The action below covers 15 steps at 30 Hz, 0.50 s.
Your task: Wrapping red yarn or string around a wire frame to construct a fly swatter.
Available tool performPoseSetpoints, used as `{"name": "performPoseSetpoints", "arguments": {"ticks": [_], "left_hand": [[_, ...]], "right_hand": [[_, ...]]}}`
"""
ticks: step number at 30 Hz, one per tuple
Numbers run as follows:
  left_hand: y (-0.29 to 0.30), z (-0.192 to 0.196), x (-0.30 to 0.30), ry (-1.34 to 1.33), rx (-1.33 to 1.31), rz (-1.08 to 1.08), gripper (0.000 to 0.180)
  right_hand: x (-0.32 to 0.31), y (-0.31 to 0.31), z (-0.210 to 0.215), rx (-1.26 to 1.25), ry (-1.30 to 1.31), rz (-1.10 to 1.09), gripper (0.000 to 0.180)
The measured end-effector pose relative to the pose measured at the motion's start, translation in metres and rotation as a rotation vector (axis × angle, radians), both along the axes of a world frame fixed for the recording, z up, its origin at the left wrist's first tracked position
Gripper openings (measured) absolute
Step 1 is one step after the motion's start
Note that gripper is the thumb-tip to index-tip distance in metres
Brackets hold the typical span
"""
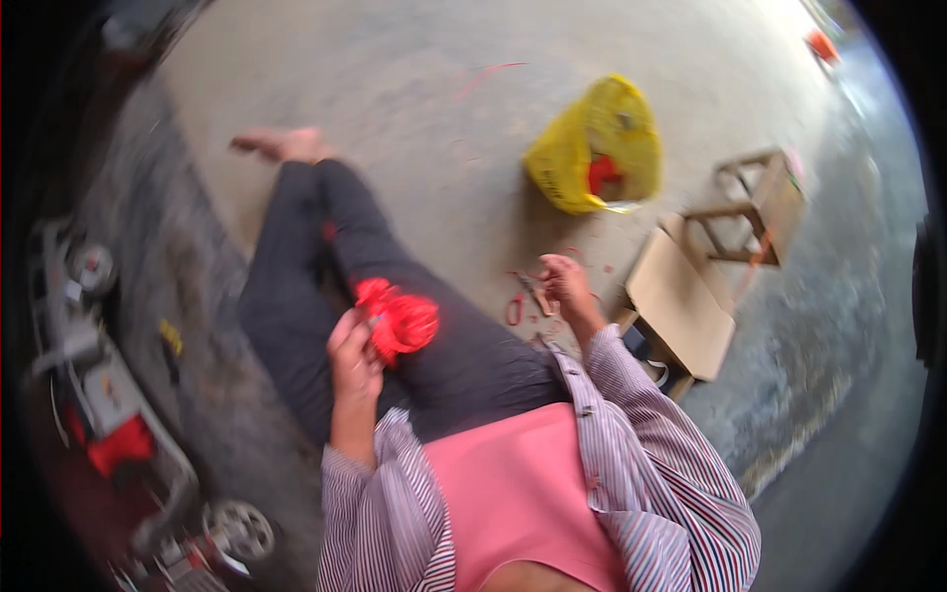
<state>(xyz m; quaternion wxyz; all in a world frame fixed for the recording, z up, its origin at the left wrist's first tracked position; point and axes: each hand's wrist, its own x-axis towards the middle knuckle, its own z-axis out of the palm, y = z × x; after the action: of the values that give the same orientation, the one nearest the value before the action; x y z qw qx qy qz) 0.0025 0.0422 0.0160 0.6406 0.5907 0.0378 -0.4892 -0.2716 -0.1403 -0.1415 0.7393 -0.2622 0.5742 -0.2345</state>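
The left hand [355, 357] pinches a blurred red bundle [402, 322] above dark trousers [473, 347], long axis roughly ten to four o'clock, rounded end toward four. At three o'clock, the right hand [569, 283] is curled, grip unclear.

Red bundle [406, 324] blurred in outline

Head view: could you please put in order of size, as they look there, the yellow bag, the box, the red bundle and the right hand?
Largest to smallest:
1. Yellow bag and box: too close to rank.
2. Red bundle.
3. Right hand.
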Motion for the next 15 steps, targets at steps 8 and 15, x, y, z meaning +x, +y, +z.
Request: {"name": "performPoseSetpoints", "arguments": {"ticks": [8, 15], "left_hand": [[0.009, -0.001, -0.006, -0.074, -0.129, 0.175, 0.007], [0.003, 0.013, 0.01, -1.136, 0.209, -0.053, 0.016]], "right_hand": [[0.095, -0.013, 0.112, -0.265, -0.179, 0.291, 0.017], [0.144, 0.011, 0.176, -0.511, -0.335, 0.593, 0.017]]}}
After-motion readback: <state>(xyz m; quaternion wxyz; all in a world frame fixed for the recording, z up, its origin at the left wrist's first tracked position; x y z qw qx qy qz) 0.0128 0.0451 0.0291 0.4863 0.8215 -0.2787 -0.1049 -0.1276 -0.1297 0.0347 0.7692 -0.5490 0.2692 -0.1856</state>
